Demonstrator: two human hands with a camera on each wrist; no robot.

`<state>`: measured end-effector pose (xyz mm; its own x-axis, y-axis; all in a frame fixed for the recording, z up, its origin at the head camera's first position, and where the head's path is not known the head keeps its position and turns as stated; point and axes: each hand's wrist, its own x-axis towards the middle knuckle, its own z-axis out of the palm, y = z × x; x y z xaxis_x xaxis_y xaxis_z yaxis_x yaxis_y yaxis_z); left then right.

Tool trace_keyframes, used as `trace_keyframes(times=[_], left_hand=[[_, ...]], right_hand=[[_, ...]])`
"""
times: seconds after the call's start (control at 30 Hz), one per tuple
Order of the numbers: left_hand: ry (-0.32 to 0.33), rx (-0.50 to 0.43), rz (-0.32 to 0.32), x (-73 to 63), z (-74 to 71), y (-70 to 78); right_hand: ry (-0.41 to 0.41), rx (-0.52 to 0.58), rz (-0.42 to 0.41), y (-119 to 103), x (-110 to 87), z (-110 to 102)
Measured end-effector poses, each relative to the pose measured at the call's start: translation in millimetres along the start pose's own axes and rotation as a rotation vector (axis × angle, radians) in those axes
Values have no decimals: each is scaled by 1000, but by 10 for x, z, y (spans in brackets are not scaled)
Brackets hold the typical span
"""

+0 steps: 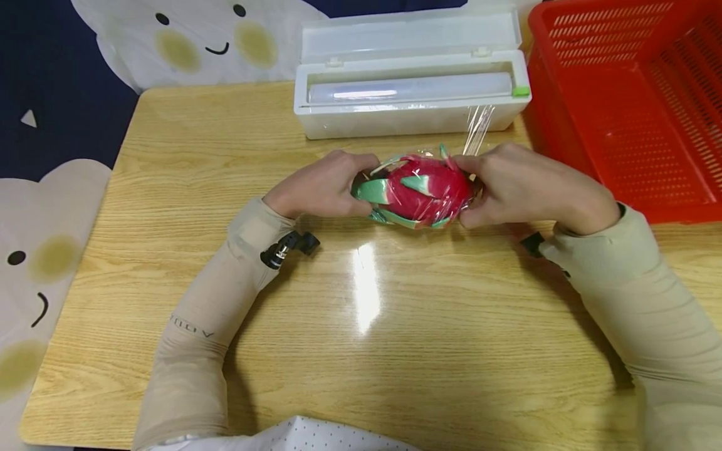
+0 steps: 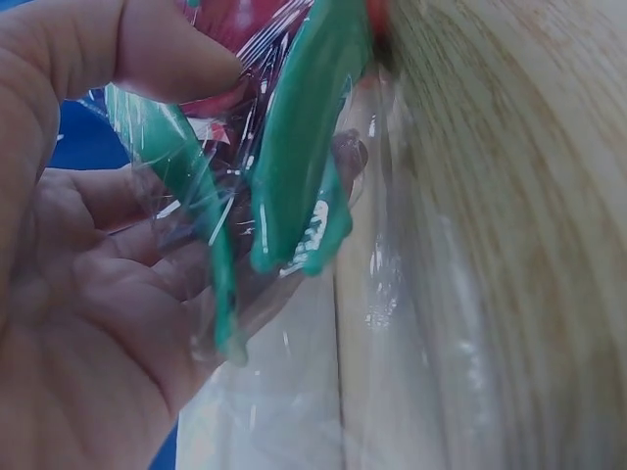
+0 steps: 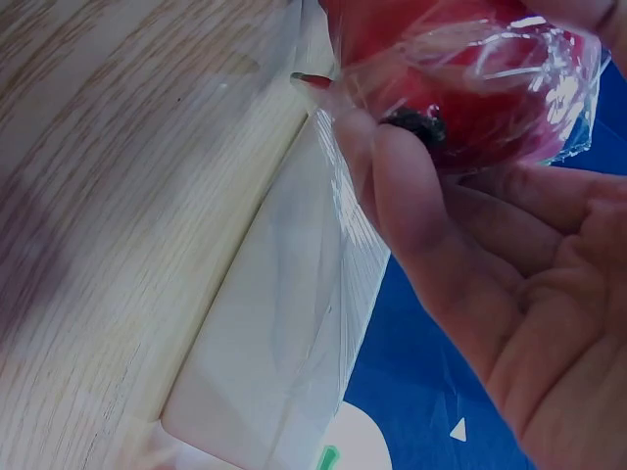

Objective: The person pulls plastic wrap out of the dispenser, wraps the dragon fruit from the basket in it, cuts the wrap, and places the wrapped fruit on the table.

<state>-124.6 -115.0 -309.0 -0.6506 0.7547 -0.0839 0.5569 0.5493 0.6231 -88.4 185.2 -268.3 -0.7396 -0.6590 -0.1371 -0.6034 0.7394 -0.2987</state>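
The person's left hand (image 1: 329, 186) and right hand (image 1: 521, 188) hold a red, oval dragon fruit with green scales (image 1: 420, 194) between them, over the pale wood-grain tabletop (image 1: 451, 326). Left fingers and thumb pinch its scaly end, wrapped in clear plastic film (image 1: 478, 130); right fingers and thumb pinch the opposite end. The film stretches to a long white box with an open lid (image 1: 389, 123), beside a red slotted plastic basket (image 1: 564, 125).
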Motion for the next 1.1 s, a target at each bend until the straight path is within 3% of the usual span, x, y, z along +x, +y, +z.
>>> trace_keyframes(times=[0.33,1.1], left_hand=[[-30,-75,-6,19,12,-24],[-112,-60,3,-15,-3,19]], right_hand=[[-73,16,32,-12,-21,-30],[-145,80,59,-32,-62,-46]])
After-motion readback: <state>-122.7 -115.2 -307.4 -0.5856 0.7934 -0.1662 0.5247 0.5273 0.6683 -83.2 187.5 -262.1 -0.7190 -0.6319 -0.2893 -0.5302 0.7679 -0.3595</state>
